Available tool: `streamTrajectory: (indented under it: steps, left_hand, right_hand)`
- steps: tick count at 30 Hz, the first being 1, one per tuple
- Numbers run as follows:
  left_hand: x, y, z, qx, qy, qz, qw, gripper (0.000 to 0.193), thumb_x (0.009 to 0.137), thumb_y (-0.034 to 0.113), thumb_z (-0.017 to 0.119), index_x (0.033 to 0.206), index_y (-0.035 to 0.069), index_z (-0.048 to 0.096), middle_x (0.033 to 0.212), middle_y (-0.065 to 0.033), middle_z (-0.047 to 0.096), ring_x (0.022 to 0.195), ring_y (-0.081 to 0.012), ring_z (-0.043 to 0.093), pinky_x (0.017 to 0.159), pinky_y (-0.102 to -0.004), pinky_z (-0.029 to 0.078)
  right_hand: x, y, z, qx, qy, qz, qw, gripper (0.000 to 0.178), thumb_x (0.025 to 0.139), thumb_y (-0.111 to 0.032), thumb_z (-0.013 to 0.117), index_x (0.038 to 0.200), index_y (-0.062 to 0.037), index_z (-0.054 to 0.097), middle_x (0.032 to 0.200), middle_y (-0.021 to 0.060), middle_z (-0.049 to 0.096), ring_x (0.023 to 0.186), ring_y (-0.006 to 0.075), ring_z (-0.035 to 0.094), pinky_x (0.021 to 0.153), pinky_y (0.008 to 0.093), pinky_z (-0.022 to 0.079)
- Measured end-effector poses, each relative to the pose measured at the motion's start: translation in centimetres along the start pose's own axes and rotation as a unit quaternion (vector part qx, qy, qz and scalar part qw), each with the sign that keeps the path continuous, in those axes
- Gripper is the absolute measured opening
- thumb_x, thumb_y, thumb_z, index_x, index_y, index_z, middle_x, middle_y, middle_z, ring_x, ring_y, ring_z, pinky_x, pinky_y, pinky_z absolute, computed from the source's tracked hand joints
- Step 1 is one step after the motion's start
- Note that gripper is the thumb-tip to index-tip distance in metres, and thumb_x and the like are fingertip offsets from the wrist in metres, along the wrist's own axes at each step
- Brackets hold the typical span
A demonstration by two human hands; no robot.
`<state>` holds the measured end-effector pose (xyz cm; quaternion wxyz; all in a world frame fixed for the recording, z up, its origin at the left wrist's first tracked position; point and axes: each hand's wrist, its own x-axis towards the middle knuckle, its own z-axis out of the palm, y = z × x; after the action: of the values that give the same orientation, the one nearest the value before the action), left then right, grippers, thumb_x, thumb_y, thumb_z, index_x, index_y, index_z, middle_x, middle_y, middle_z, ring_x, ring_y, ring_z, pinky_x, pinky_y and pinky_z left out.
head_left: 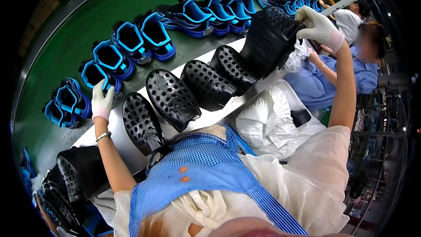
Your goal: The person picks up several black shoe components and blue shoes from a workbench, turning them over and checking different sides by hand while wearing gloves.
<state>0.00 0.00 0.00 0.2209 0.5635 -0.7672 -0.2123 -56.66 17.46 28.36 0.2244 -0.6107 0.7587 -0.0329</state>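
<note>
My right hand [319, 27], in a white glove, holds a black perforated clog [266, 40] raised above the far end of the grey table [120, 142]. Several more black perforated clogs [173, 98] lie in a row on that table. My left hand [101, 102], also gloved, is stretched out to the table's far edge with its fingers apart, touching or nearly touching a blue and black shoe [98, 75] on the green belt [87, 13]. It holds nothing.
A long row of blue and black shoes [193, 15] runs along the green belt. More black clogs [79, 173] are piled at the lower left. A white bag of stuffing [267, 120] sits right of the table. A co-worker [346, 68] in a blue shirt stands at the right with a clear plastic bag [296, 59].
</note>
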Motion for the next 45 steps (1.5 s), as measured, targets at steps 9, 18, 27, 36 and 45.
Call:
streamTrajectory:
  steps: [9, 18, 27, 36, 45]
  left_hand:
    - [-0.9, 4.6, -3.8, 0.005, 0.127, -0.091, 0.988, 0.054, 0.086, 0.035, 0.063, 0.129, 0.004, 0.053, 0.126, -0.0181, 0.054, 0.081, -0.0217, 0.063, 0.078, -0.0290, 0.050]
    - [-2.7, 14.5, -7.0, -0.842, -0.122, -0.033, 0.524, 0.040, 0.096, 0.040, 0.050, 0.111, 0.003, 0.057, 0.111, -0.0124, 0.062, 0.096, -0.0254, 0.063, 0.094, -0.0414, 0.049]
    - [-3.3, 6.3, -4.3, -0.778, 0.225, -0.118, 0.574, 0.026, 0.089, 0.034, 0.060, 0.099, 0.010, 0.056, 0.087, -0.0059, 0.061, 0.076, -0.0190, 0.065, 0.067, -0.0340, 0.059]
    - [-2.1, 3.7, -3.8, -0.532, 0.229, -0.294, 0.760, 0.057, 0.085, 0.056, 0.057, 0.102, 0.002, 0.064, 0.099, -0.0140, 0.064, 0.088, -0.0216, 0.063, 0.079, -0.0346, 0.049]
    - [-3.0, 1.2, -0.3, -0.089, 0.165, -0.071, 0.980, 0.041, 0.079, 0.033, 0.064, 0.115, 0.014, 0.059, 0.112, -0.0110, 0.058, 0.094, -0.0336, 0.060, 0.083, -0.0430, 0.051]
  right_hand:
    - [0.9, -7.2, 0.0, 0.160, 0.108, -0.219, 0.957, 0.039, 0.075, 0.001, 0.071, 0.108, -0.0010, 0.051, 0.096, -0.0006, 0.051, 0.089, 0.0065, 0.053, 0.079, 0.0219, 0.047]
    - [6.6, -28.3, 13.0, 0.173, -0.011, -0.395, 0.902, 0.038, 0.070, -0.008, 0.075, 0.104, -0.0021, 0.057, 0.091, 0.0025, 0.062, 0.080, 0.0091, 0.060, 0.073, 0.0245, 0.052]
    - [11.0, -36.5, 23.5, 0.065, -0.140, -0.334, 0.930, 0.053, 0.080, -0.046, 0.064, 0.097, 0.0044, 0.064, 0.077, 0.0166, 0.066, 0.070, 0.0274, 0.066, 0.068, 0.0334, 0.052]
    - [15.2, -39.0, 25.2, -0.065, -0.043, -0.357, 0.931, 0.033, 0.081, -0.033, 0.062, 0.081, 0.0004, 0.061, 0.068, 0.0203, 0.062, 0.064, 0.0326, 0.063, 0.063, 0.0388, 0.051]
    - [19.4, -44.7, 21.4, -0.262, -0.131, -0.362, 0.885, 0.043, 0.075, -0.037, 0.053, 0.083, 0.0023, 0.067, 0.078, 0.0207, 0.066, 0.076, 0.0331, 0.065, 0.076, 0.0371, 0.052]
